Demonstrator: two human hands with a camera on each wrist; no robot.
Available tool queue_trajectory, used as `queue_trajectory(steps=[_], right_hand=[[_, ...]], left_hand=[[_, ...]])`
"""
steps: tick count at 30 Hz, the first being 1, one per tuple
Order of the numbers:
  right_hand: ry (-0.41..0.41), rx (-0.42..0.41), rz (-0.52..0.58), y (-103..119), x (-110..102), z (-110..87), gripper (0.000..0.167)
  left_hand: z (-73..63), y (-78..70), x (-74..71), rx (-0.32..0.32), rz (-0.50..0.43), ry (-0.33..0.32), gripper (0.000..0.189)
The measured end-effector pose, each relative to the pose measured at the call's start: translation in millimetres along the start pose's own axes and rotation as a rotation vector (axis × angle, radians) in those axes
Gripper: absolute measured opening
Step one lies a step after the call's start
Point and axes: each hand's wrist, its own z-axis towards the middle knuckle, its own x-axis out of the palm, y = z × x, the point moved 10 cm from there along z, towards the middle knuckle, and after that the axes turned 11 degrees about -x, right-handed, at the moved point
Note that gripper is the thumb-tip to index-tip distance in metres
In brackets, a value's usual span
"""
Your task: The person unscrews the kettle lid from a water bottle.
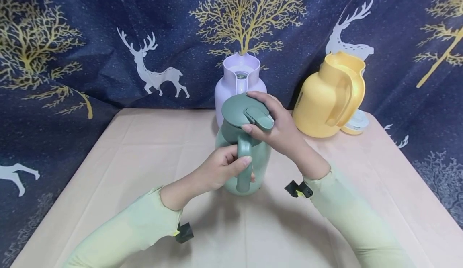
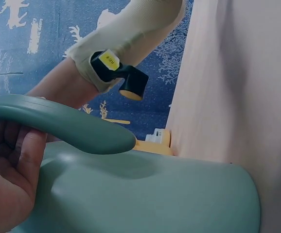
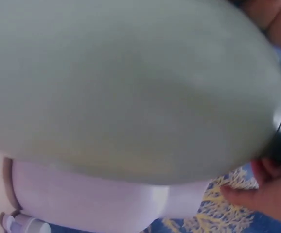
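Note:
A green thermos jug [image 1: 263, 159] stands upright on the table in the head view, its handle [image 1: 244, 183] turned toward me. My left hand [image 1: 215, 167] grips that handle, thumb across its near side; the left wrist view shows the fingers [image 2: 31, 150] curled under the handle. Over the jug's mouth sits a dark green lid [image 1: 233, 111] with a thumb lever [image 1: 261, 118]. My right hand [image 1: 280, 127] holds the lid from the right, thumb at the near edge and fingers along the far edge. The green body [image 3: 131, 92] fills most of the right wrist view.
A lavender jug [image 1: 224, 87] without a lid stands right behind the green one. At the back right is a lidless yellow jug [image 1: 314, 103], with a round white-and-yellow lid [image 1: 356, 122] beside it. A small lavender-and-white piece [image 3: 33, 226] shows low in the right wrist view.

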Motion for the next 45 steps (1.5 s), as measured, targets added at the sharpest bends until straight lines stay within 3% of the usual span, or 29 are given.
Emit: queue_trajectory(steps=[2, 4, 8, 13, 16, 19, 23, 26, 28, 33, 39, 45], right_hand=[[0.033, 0.003, 0.045, -6, 1, 2.3, 0.098], [0.062, 0.015, 0.093, -11, 1, 4.9, 0.104], [0.13, 0.031, 0.235, -21, 5, 10.2, 0.102], [0.237, -0.032, 0.465, -22, 13, 15.0, 0.091], [0.28, -0.054, 0.525, -22, 16, 14.9, 0.083], [0.287, -0.037, 0.536, -24, 16, 13.8, 0.091], [0.273, -0.009, 0.486, -22, 11, 8.6, 0.117], [0.241, 0.031, 0.326, -13, 0, 3.0, 0.126], [0.207, 0.094, 0.173, -5, -10, 0.6, 0.121], [0.175, 0.255, -0.137, 14, -27, 0.7, 0.087], [0.205, 0.3, -0.203, 20, -17, 6.6, 0.081], [0.146, 0.208, -0.153, 17, -14, 7.5, 0.071]], left_hand=[[-0.1, -0.3, -0.2, 0.003, -0.002, 0.0, 0.076], [-0.1, -0.4, -0.4, 0.004, -0.003, -0.001, 0.076], [-0.1, -1.1, -0.9, 0.009, 0.004, -0.005, 0.074], [-0.2, -0.5, -1.1, 0.004, 0.005, -0.005, 0.075], [-0.3, -0.1, -0.6, 0.0, 0.003, -0.001, 0.076], [-0.1, 0.0, -0.3, 0.002, 0.005, 0.001, 0.074], [0.3, -0.1, 0.3, 0.001, 0.007, 0.002, 0.074], [0.1, -0.2, 1.1, -0.004, 0.008, 0.006, 0.074], [-0.6, -0.1, 0.7, -0.01, 0.015, 0.004, 0.073], [-0.8, 0.3, -0.1, -0.013, 0.027, -0.005, 0.07], [-1.6, -1.0, -1.7, -0.003, 0.021, -0.007, 0.073], [-1.3, -0.3, -1.1, -0.008, 0.022, -0.003, 0.072]])
